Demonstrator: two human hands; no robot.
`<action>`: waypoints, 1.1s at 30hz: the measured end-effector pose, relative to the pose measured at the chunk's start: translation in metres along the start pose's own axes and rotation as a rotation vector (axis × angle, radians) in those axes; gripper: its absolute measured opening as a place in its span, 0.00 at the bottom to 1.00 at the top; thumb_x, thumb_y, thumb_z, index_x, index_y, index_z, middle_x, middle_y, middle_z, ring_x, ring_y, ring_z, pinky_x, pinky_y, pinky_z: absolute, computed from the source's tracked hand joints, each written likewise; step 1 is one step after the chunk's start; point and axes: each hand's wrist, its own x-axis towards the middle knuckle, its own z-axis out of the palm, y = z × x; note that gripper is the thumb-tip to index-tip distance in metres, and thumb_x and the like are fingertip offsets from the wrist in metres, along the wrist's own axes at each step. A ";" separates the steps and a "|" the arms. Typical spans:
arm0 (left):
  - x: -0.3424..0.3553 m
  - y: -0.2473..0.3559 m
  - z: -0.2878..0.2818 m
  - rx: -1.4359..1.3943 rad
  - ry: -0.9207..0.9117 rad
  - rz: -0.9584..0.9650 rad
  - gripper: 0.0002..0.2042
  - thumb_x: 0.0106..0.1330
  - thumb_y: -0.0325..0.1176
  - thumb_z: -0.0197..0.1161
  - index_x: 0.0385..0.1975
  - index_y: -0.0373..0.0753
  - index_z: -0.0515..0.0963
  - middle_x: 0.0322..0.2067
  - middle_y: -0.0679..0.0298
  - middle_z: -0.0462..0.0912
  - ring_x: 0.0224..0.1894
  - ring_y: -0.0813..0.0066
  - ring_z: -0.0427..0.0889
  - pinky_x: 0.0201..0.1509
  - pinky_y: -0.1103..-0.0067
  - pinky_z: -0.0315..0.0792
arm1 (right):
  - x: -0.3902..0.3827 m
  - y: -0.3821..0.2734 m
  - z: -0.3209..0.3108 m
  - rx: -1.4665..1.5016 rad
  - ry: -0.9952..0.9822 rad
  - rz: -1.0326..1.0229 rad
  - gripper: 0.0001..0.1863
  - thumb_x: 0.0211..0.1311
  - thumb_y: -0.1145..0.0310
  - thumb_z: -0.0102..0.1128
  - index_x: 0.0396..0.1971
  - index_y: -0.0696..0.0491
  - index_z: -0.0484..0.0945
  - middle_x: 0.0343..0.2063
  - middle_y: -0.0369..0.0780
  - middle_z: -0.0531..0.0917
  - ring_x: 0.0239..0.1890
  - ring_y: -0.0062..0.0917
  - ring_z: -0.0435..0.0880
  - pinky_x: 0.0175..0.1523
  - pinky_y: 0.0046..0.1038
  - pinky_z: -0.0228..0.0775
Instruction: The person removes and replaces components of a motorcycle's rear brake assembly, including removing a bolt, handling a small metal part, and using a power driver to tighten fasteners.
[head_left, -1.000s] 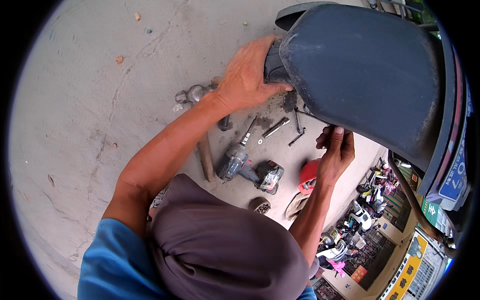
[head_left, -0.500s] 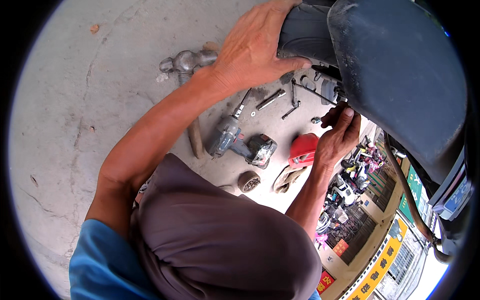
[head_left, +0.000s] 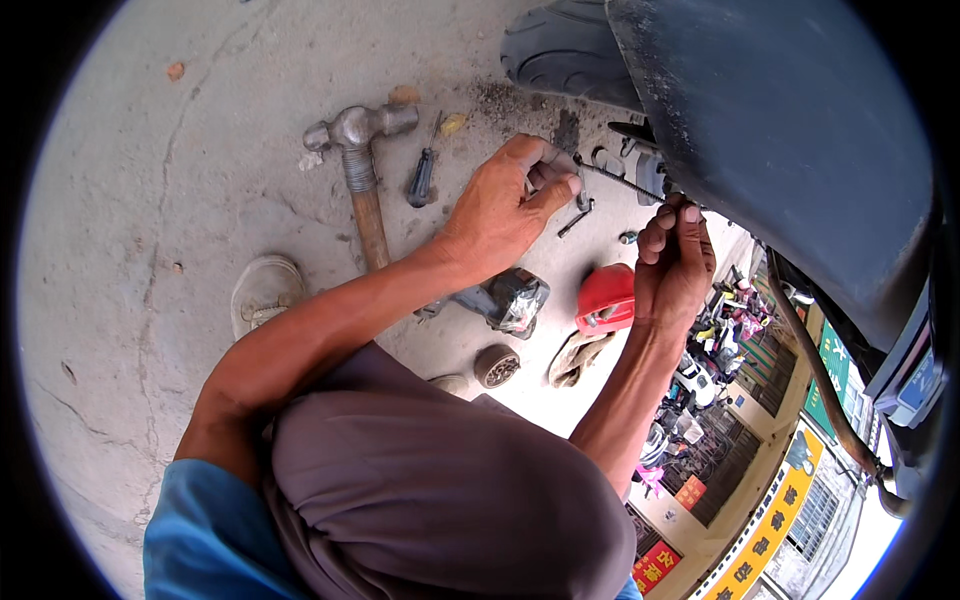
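My left hand (head_left: pixel 510 210) is over the ground with its fingers half curled and the thumb apart. Nothing shows in it, and its slightly smeared fingertips are near the free end of a thin, dark ridged rod (head_left: pixel 620 180). The rod slants towards my right hand (head_left: pixel 680 250), whose thumb and fingers are pinched together below the edge of a dark body panel (head_left: pixel 770 150) of a two-wheeler. What that pinch holds is hidden. Beyond the left hand is the black tyre (head_left: pixel 570 55).
On the concrete are a ball-peen hammer (head_left: pixel 365 180), a screwdriver (head_left: pixel 422 180), a partly covered cordless power tool (head_left: pixel 510 300), a red container (head_left: pixel 606 295) and a round ridged part (head_left: pixel 497 366). Parked two-wheelers (head_left: pixel 690 385) stand at the right. Dark cloth (head_left: pixel 450 480) covers my lap.
My left hand has left the tyre and come down towards the rod's free end. The screwdriver and tyre are now uncovered. My right hand keeps its pinch at nearly the same spot.
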 end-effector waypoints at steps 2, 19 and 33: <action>0.010 0.016 0.010 -0.059 -0.017 0.043 0.13 0.68 0.36 0.67 0.42 0.31 0.79 0.33 0.59 0.81 0.34 0.76 0.77 0.39 0.75 0.72 | 0.000 0.000 0.004 -0.133 0.033 -0.114 0.08 0.70 0.70 0.61 0.41 0.60 0.79 0.28 0.39 0.82 0.24 0.19 0.76 0.27 0.19 0.66; 0.046 0.051 0.060 -0.389 -0.130 -0.117 0.18 0.59 0.34 0.72 0.46 0.34 0.79 0.41 0.64 0.83 0.45 0.73 0.79 0.50 0.75 0.74 | -0.003 0.009 0.020 -0.004 0.201 -0.193 0.04 0.67 0.77 0.62 0.39 0.60 0.81 0.33 0.42 0.85 0.33 0.23 0.84 0.40 0.23 0.79; 0.044 0.037 0.061 -0.314 -0.127 0.032 0.18 0.64 0.41 0.68 0.47 0.34 0.79 0.44 0.64 0.83 0.47 0.75 0.79 0.53 0.74 0.72 | -0.010 -0.005 0.033 0.275 0.219 0.002 0.04 0.67 0.77 0.63 0.38 0.59 0.79 0.33 0.42 0.86 0.31 0.26 0.85 0.39 0.24 0.82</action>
